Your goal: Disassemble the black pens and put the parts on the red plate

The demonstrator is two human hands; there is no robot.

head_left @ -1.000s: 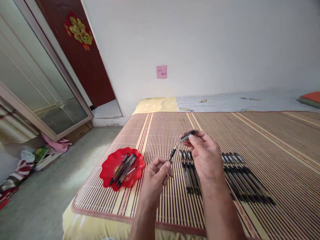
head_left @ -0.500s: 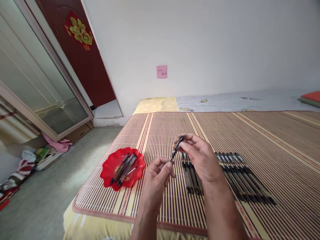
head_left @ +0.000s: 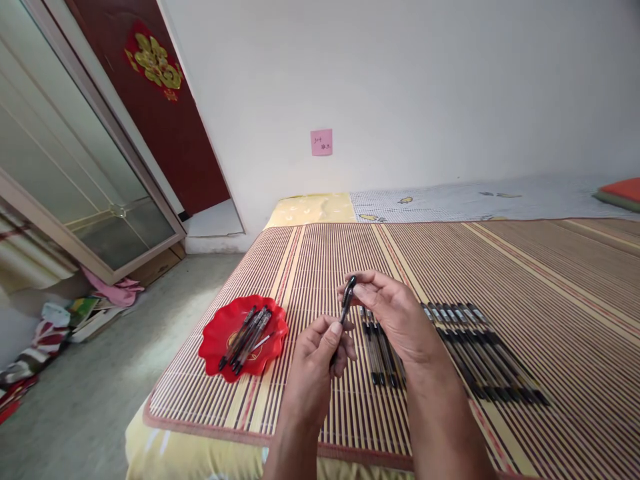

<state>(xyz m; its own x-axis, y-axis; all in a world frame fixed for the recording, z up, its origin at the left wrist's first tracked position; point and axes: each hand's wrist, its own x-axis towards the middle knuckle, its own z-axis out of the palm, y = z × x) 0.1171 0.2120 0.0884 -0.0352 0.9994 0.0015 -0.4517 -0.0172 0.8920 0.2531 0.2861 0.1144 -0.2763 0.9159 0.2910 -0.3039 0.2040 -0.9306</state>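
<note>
Between my two hands is a black pen [head_left: 346, 301], tilted and raised above the striped mat. My left hand [head_left: 323, 347] pinches its lower part between thumb and fingers. At its upper, dark end, my right hand [head_left: 387, 303] grips it with thumb and forefinger. Left of my hands, a red scalloped plate [head_left: 210, 347] holds several more pens [head_left: 250, 337] and a thin white stick-like piece. Beyond and below my right hand lies a row of pens [head_left: 487, 353] side by side on the mat, partly hidden by my right hand and forearm.
The slatted mat [head_left: 320, 257] covers a bed with a yellow sheet [head_left: 200, 453] at its front edge. A pink note [head_left: 321, 142] is stuck to the white wall. An orange and green folded item [head_left: 620, 193] lies at the far right. Cloths and papers lie on the floor at left.
Both hands still hold the pen. Its upper end has swung a little left and it stands steeper, with my right hand shifted slightly left. The view has shifted slightly.
</note>
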